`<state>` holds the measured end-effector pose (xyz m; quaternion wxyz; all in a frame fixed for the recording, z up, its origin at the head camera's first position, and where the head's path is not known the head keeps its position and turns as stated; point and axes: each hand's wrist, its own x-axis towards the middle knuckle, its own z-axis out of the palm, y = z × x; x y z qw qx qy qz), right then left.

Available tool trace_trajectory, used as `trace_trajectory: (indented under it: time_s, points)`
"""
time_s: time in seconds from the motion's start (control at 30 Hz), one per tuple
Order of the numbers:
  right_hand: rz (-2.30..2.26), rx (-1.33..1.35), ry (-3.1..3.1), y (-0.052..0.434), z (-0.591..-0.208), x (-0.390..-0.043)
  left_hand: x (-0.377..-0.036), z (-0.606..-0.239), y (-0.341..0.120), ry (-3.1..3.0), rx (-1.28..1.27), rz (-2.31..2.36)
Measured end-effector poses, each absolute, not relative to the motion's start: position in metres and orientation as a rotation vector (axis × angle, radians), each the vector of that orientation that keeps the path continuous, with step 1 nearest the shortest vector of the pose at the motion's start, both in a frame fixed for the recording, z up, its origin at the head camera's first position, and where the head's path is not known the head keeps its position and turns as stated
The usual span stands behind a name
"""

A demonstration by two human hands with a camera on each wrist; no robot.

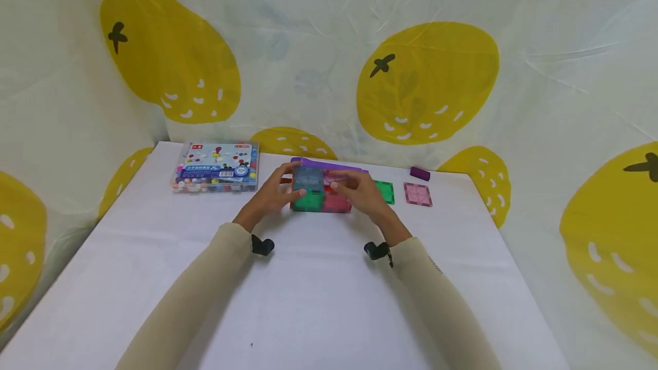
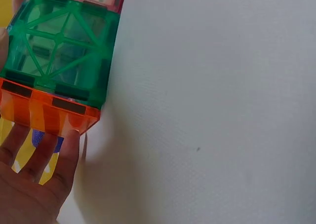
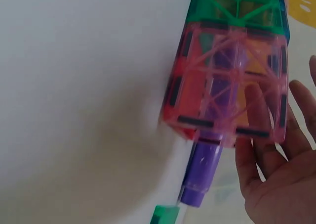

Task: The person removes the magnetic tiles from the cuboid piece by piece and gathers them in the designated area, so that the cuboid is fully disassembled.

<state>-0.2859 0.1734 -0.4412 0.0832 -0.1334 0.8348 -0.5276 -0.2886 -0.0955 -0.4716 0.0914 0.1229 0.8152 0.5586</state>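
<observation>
Left hand [image 1: 269, 194] grips block [image 1: 324, 202] near table's [image 1: 319, 301] far edge; right hand [image 1: 364, 190], loosely spread, touches it. Only head view shows box [image 1: 218, 167], centre left.

Block [image 1: 323, 202] built from translucent magnetic tiles, two tiles wide, long side facing the person, near the far edge of the tabletop [image 1: 308, 290]. Front: green tile [image 2: 59, 41] left, pinkish-red tile [image 3: 227, 80] right, both upright, edges meeting, crossed ribs, dark magnet strips along the rims. Left end: orange tile [image 2: 44, 108]. Top: blue-grey tile [image 1: 308, 179] on the left, pink tile [image 1: 330, 177] on the right, partly hidden by fingers. Left grip [image 1: 272, 195] holds the left end, thumb at the blue-grey tile's near edge. Right grip [image 1: 362, 193] pinches the pink tile. Can't tell if block's fully seated.
</observation>
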Motion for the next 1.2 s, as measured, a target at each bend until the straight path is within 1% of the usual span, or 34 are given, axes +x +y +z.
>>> trace_trajectory:
  time_s: [0.17,0.37,0.7,0.93,1.2]
  points:
    - [-1.48,-0.438,2.521,0.158,-0.44,-0.291,-0.289,-0.473,-0.094,2.39,0.337,1.668]
    - [-1.477,-0.472,2.524,0.154,-0.438,-0.292,-0.29,-0.475,-0.092,2.354,0.368,1.699]
    - [-1.54,-0.542,2.532,0.173,-0.441,-0.28,-0.291,-0.475,-0.094,2.364,0.396,1.698]
    - [-1.312,-0.533,2.791,0.189,-0.449,-0.278,-0.292,-0.475,-0.097,2.362,0.384,1.689]
    - [-1.211,-0.586,2.98,0.203,-0.448,-0.269,-0.292,-0.476,-0.098,2.361,0.381,1.693]
